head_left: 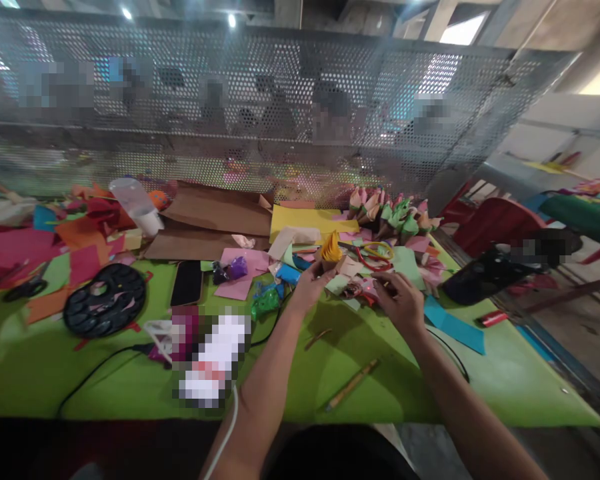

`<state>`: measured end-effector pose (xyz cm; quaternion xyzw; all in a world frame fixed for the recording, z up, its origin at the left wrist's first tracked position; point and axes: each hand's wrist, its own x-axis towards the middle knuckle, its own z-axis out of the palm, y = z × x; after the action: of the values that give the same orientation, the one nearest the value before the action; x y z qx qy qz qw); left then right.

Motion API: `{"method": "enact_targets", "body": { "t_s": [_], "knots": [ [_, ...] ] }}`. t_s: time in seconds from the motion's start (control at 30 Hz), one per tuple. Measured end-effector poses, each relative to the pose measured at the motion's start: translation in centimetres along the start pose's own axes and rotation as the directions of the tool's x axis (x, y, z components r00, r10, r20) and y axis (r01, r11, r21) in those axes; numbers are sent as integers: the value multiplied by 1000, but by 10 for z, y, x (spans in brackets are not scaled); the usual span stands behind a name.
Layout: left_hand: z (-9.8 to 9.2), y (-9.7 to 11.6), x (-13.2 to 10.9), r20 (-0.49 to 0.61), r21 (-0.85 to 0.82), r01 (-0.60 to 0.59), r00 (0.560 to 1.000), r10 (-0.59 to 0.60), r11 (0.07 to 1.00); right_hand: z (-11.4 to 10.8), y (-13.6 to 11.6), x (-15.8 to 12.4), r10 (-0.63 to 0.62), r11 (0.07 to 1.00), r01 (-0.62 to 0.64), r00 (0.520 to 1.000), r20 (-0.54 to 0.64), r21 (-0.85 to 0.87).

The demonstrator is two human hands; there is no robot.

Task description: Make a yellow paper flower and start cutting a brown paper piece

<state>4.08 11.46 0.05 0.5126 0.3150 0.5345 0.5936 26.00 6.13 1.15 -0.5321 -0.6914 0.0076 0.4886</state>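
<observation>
My left hand [309,285] is raised a little above the green table [130,380], its fingers pinched on a folded yellow paper piece [331,248]. My right hand [399,300] rests lower to the right among loose paper scraps [353,270], fingers curled; what it holds, if anything, is hidden. Red-handled scissors [375,257] lie just beyond both hands. A row of pink and green paper cones [393,213] stands behind them.
A black round tray [105,300] and a phone [187,283] lie at the left, with a clear plastic bottle [137,203] and brown card sheets [215,217] behind. Two wooden sticks [353,383] lie near my arms. A perforated metal screen [260,100] closes the back; people sit behind it.
</observation>
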Motion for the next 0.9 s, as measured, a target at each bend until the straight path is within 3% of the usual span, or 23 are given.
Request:
{"method": "enact_targets", "body": {
  "t_s": [0.27,0.5,0.9],
  "knots": [
    [9,1,-6,136,68,50,989,-59,996,6,-13,1,122,975,-140,986,111,171],
    [23,-1,-12,227,93,72,970,-92,993,12,-13,1,241,887,-308,945,223,343],
    [22,-2,-12,237,169,95,962,-134,981,10,-19,3,243,892,-299,950,198,338]
  ]
}}
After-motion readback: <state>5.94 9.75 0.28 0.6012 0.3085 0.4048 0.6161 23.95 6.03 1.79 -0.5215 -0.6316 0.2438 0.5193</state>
